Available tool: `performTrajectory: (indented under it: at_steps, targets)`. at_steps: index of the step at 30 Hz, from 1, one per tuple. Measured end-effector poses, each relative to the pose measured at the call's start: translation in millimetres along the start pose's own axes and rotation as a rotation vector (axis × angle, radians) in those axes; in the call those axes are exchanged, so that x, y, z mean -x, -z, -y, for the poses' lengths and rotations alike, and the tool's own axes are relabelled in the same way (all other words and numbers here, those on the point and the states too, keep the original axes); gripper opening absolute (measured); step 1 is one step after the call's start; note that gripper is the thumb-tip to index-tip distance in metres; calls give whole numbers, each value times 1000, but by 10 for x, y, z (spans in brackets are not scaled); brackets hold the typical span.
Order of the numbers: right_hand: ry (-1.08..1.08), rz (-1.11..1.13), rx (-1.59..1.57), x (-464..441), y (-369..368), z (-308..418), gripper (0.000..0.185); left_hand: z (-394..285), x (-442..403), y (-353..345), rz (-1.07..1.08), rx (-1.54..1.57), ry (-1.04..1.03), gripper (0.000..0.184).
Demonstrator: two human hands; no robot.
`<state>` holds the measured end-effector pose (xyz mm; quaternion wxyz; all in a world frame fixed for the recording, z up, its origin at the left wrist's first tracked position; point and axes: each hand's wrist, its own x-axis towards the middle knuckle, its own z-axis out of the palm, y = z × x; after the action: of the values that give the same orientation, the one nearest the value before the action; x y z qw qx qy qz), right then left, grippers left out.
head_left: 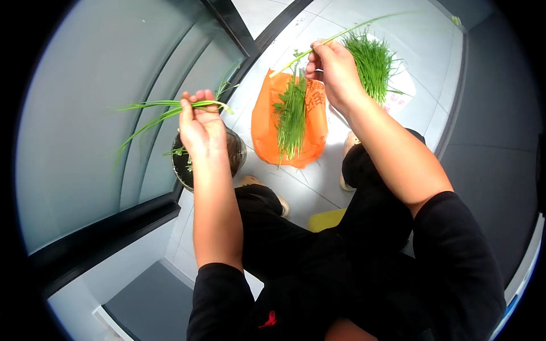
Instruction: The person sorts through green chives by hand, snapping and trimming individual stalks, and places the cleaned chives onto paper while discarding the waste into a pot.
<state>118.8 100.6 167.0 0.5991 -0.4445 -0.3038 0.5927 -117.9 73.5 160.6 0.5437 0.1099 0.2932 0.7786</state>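
Long green stalks (165,108) are pinched in my left hand (202,119), their leafy ends hanging to the left and pale ends pointing right. My right hand (335,71), raised over the floor, grips a single long green stalk (318,47) whose pale end points down left. Below and between the hands, a bundle of green stalks (292,119) lies on an orange plastic bag (264,128). Beyond my right hand, a larger pile of green stalks (369,65) rests on a white sheet (405,85).
Under my left forearm stands a round dark bin (236,149) with green scraps in it. A frosted glass panel (102,113) with a black frame (114,244) is on the left. Something yellow (326,220) shows between my legs on the tiled floor (284,179).
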Motion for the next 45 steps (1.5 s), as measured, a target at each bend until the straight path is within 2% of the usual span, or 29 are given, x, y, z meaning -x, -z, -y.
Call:
performTrajectory:
  at_steps: [3, 5, 7, 9, 11, 13, 15, 17, 19, 20, 22, 27, 30, 35, 37, 39, 41, 42, 45]
  targets:
    - [-6, 153, 126, 151, -100, 19, 9, 67, 64, -10, 14, 60, 133, 17]
    - [1, 204, 187, 219, -156, -21, 12, 108, 103, -5, 131, 106, 213, 17]
    - [217, 296, 241, 273, -242, -73, 12, 157, 136, -20, 139, 104, 219, 17]
    - [196, 335, 151, 299, -277, -196, 13, 190, 163, -83, 153, 104, 216, 17]
    - [182, 294, 383, 392, -314, -315, 15, 216, 202, -164, 87, 42, 161, 17]
    - [205, 313, 419, 485, -396, -432, 19, 262, 201, -148, 99, 26, 154, 16]
    - [119, 360, 467, 544, -433, -516, 23, 305, 233, -160, 143, 9, 175, 17]
    - [155, 340, 470, 541, -434, -561, 23, 298, 248, -200, 140, 1, 167, 17]
    - [119, 373, 478, 556, -416, -507, 23, 249, 216, -205, 176, 64, 205, 16]
    - [122, 379, 478, 564, -404, -470, 23, 229, 200, -213, 88, 75, 199, 16]
    - [-12, 427, 558, 569, -388, -390, 20, 162, 154, -179, 101, 131, 190, 16]
    - [92, 438, 507, 513, -277, -462, 23, -44, 15, -83, 105, 266, 143, 17]
    - [-22, 477, 596, 469, -201, -336, 23, -77, 9, -82, 82, 252, 125, 19]
    - [-71, 443, 401, 484, -57, -156, 22, -164, -74, -37, 27, 259, 64, 25]
    - [-89, 351, 153, 488, 11, 1, 19, -303, -191, 110, -10, 311, 12, 25]
    - [-14, 319, -68, 427, 64, 132, 16, -417, -324, 270, -127, 269, -28, 26]
    - [46, 275, -111, 393, 105, 285, 16, -450, -419, 400, -209, 287, -62, 24]
    - [60, 231, -81, 390, 114, 318, 17, -387, -375, 376, -220, 182, -51, 25]
    - [83, 155, -8, 372, 61, 310, 17, -38, -48, 130, -167, 10, 54, 27]
